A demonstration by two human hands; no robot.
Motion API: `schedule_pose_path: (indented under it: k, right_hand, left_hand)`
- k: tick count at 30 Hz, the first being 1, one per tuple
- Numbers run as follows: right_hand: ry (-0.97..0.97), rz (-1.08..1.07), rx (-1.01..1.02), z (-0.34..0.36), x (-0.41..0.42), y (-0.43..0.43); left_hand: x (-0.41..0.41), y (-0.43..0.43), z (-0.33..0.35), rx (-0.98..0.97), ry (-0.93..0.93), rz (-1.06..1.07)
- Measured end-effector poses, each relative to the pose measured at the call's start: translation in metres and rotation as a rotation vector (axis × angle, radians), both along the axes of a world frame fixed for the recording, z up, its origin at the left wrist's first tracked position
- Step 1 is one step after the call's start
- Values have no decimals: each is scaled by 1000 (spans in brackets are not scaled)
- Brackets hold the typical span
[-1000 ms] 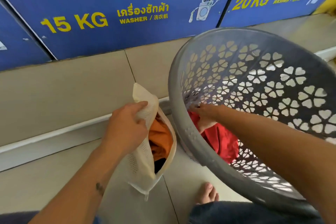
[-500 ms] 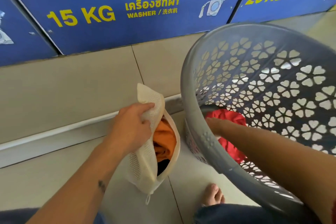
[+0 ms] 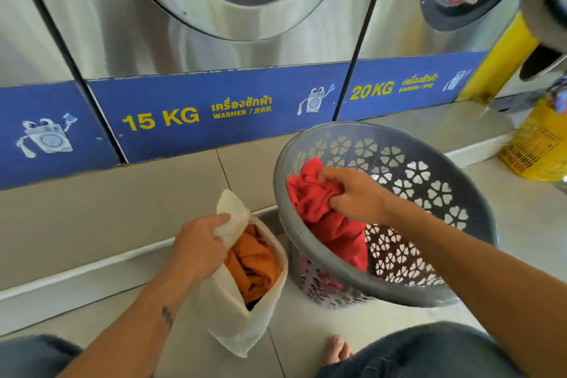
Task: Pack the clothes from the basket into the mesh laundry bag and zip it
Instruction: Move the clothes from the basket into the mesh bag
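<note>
The fingers [image 3: 333, 176] of the right hand [image 3: 357, 193] are clenched around a bunched red garment [image 3: 319, 205], and the fingers [image 3: 216, 221] of the left hand [image 3: 199, 247] pinch the top edge of a mesh laundry bag [image 3: 227, 316], holding its mouth open. Two steel washing machines fill the background, one [image 3: 214, 24] marked 15 KG on a blue panel [image 3: 171, 138] along its base, and one [image 3: 399, 15] to its right marked 20 KG, with something red behind its round door. They stand on a raised tiled ledge [image 3: 92, 215] above a pale tiled floor [image 3: 306, 322]. A grey plastic basket [image 3: 414, 181] with flower-shaped cutouts sits on the floor at right, tipped towards the person. The red garment is partly raised above the basket's left rim, and the rest of it hangs down inside. The cream bag stands upright on the floor just left of the basket, close to its side. An orange garment [image 3: 257, 264] is packed inside the bag, visible through the unzipped opening, with something dark beneath it. A yellow basket [image 3: 540, 147] sits at the far right edge, blurred. A bare foot [image 3: 337, 350] rests on the floor between the person's knees, and a small tattoo [image 3: 167, 314] marks the left forearm.
</note>
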State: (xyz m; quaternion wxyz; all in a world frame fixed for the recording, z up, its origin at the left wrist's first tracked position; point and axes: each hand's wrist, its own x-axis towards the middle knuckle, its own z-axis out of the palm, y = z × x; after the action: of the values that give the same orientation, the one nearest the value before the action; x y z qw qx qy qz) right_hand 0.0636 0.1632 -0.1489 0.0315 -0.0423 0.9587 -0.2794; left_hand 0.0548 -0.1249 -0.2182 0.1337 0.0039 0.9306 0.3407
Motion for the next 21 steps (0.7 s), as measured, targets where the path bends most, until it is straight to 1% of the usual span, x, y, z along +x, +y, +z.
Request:
schedule_pose_path:
  k: [2,5,7,8,9,12,13,14,16,18,19,21]
  right_hand:
    - [134,-13,-20,32,14,-13]
    - [314,-13,-47,78,36,-40]
    - [383,6,-12,93,48,-62]
    - [364,25,24,93,51,-71]
    - [304,55,70,87,54,-79]
    - [4,123,189,51,61,-97]
    - [-25,111,201,36,63,-99]
    - [6,79,198,24,64,-100]
    - [132,-48,100,9,61,-100]
    - [189,-198,-84,6,58,-102]
    - [182,-255,-162,5,55,-101]
    - [75,-345,-185,1,47,-94]
  left_hand:
    - [10,-3,4,-7,2,-1]
    - [20,-11,10,-68,21,-24]
    - [22,-19,14,-90,19,-26]
    - [23,-22,16,-89,15,-18]
    - [24,-26,17,-84,12,-8]
    - [28,-32,19,-40,-8,23]
    - [29,-34,19,-21,-8,34]
    - [30,-35,18,-4,-7,43]
    - [30,-37,17,13,-10,56]
    - [29,-39,15,32,-18,68]
    - [29,-40,13,46,-20,71]
    - [28,-39,12,65,-21,67]
